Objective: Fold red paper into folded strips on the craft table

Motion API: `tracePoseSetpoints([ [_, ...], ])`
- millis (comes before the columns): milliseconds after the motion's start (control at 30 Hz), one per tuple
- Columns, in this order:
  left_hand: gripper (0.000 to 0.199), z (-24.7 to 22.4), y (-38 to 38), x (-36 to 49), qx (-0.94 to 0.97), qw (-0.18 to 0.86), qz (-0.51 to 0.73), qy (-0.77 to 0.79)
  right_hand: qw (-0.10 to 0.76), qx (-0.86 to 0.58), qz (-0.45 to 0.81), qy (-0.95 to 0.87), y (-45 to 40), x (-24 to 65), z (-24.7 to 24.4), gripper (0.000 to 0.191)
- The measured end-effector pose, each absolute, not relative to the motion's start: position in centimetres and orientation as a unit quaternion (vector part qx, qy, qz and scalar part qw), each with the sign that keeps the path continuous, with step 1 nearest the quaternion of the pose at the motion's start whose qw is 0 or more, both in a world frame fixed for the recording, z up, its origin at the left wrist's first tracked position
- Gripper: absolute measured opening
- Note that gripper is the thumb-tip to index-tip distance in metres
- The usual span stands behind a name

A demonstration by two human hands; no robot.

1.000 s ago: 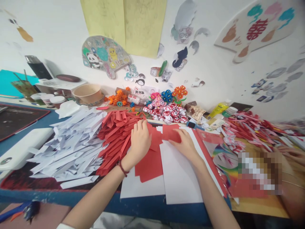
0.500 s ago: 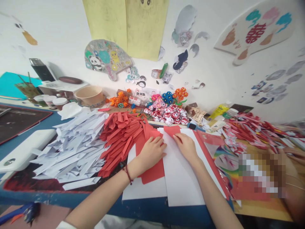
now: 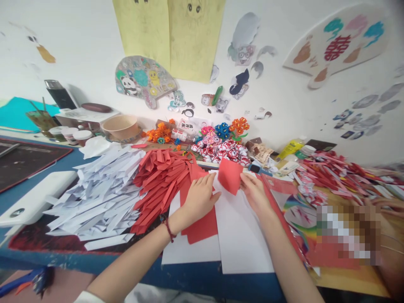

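My right hand (image 3: 255, 191) pinches the right edge of a small red paper square (image 3: 230, 176), raised above a stack of white paper (image 3: 246, 235). A white paper edge (image 3: 216, 182) shows beside the square's left side; whether it is attached to the square I cannot make out. My left hand (image 3: 200, 194) is over a red sheet (image 3: 202, 227), its thumb apart from its fingers near the square's left side. Under that red sheet lies more white paper (image 3: 192, 252). Left of my left hand are piles of folded red strips (image 3: 158, 181) and folded white strips (image 3: 97, 198).
Red-and-white paper flowers (image 3: 221, 151) and a round tan bowl (image 3: 120, 127) stand along the wall. A white power bank-like device (image 3: 38, 198) lies at the left. Another person's hand (image 3: 389, 206) is at the right, near a pile of red and pink strips (image 3: 334, 172).
My right hand has lifted the small red square off the white stack and tilted it up. My left hand's fingers have straightened toward the square. The view has shifted slightly.
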State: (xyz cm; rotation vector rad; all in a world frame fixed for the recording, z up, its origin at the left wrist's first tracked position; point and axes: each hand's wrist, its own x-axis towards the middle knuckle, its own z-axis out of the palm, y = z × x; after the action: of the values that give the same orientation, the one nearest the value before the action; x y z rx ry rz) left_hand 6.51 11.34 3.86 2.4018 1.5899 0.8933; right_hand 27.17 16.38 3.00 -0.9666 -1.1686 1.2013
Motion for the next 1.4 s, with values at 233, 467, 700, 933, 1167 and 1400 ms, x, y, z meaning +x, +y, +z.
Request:
tracePoseSetpoints([
  [233, 0.056, 4.1, 11.6, 6.6, 0.728, 0.265, 0.402, 0.488, 0.399, -0.334, 0.610, -0.598, 14.7, 25.7, 4.1, 0.019],
  [467, 0.036, 4.3, 11.5, 6.9, 0.668, 0.434, 0.434, 0.420, 0.410, -0.361, 0.543, -0.638, 15.1, 25.8, 3.6, 0.022],
  [700, 0.025, 4.1, 11.7, 7.0, 0.635, 0.441, 0.451, 0.445, 0.435, -0.409, 0.489, -0.636, 15.0, 25.4, 3.5, 0.027],
  [933, 0.021, 3.7, 12.0, 6.9, 0.616, 0.448, 0.475, 0.440, 0.441, -0.417, 0.470, -0.641, 14.7, 25.4, 3.8, 0.026],
  [1167, 0.023, 3.8, 12.1, 6.9, 0.626, 0.441, 0.479, 0.429, 0.428, -0.416, 0.463, -0.655, 14.4, 25.5, 3.9, 0.026],
  [1400, 0.025, 4.2, 12.0, 6.9, 0.624, 0.427, 0.499, 0.424, 0.420, -0.412, 0.467, -0.660, 14.2, 25.5, 4.1, 0.025],
])
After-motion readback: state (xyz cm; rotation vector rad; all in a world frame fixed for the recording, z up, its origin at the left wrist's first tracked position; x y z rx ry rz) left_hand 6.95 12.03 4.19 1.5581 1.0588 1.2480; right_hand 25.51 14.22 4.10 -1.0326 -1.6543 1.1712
